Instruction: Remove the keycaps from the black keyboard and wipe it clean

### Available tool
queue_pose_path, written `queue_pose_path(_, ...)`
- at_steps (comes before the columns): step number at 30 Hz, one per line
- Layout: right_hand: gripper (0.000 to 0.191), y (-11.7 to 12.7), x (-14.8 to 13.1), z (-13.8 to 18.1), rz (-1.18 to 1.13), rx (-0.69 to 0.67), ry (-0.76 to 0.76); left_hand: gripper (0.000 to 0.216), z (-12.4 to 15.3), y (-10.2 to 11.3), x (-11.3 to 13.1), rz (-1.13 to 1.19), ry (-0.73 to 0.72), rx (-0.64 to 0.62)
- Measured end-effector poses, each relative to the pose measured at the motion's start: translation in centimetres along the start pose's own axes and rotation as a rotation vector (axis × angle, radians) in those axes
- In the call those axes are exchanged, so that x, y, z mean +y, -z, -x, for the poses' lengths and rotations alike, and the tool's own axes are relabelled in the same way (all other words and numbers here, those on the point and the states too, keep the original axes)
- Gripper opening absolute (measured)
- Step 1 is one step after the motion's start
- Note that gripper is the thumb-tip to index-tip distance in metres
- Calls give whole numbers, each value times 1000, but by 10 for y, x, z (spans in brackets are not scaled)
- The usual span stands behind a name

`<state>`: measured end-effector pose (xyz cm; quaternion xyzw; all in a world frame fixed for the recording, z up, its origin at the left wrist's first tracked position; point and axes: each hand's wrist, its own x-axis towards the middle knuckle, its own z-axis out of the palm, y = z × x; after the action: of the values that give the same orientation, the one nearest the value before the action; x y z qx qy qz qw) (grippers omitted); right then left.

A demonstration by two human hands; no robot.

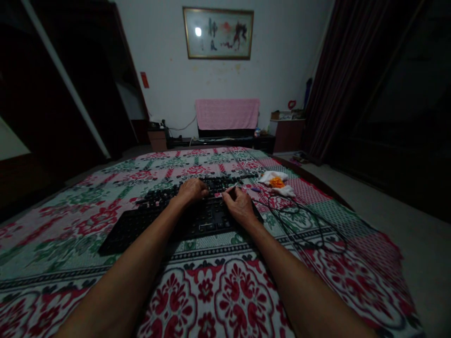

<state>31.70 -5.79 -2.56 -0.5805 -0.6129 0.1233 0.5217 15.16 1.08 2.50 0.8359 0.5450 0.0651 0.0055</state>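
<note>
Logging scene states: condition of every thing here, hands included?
Black plastic keyboard: flat, many keycaps apparently off
Small black keycaps: loose, scattered
Left hand: fingers curled, grip unclear
Right hand: fingers bent, grip unclear
Thin black cable: looped
White-and-orange cloth: crumpled
Red-green floral cover: spread
Pink rectangular towel: draped
Gold-framed picture: hung
Dark folded curtain: hanging

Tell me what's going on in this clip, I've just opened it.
A person is working with both hands at a black keyboard lying on a flower-patterned cover. The left hand is at its far edge, beside a spread of small black pieces that look like loose keys. The right hand is over its right part, fingers bent together; whether it holds anything is too dark to tell. A white and orange cloth lies farther right.
</note>
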Motion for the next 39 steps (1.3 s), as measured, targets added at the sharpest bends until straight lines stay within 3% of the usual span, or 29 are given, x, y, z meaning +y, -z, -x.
queue_pose_path(9, 20, -5, -6, 5, -143, -205, 115, 27, 51, -12, -7, 53, -5, 27)
queue_pose_path(16, 19, 2, -16, 19, -271, -535, 136, 32, 57, -25, -11, 49, -64, 74)
queue_pose_path(21, 21, 9, -16, 27, -332, -547, 69, 33, 57, -30, -13, 69, -78, 96)
queue_pose_path(27, 20, 10, -15, 28, -190, -479, 186, 33, 56, -29, -13, 55, -82, 101)
queue_pose_path(39, 18, 13, -22, 31, -63, -525, 307, 33, 52, -33, -17, 39, -102, 111)
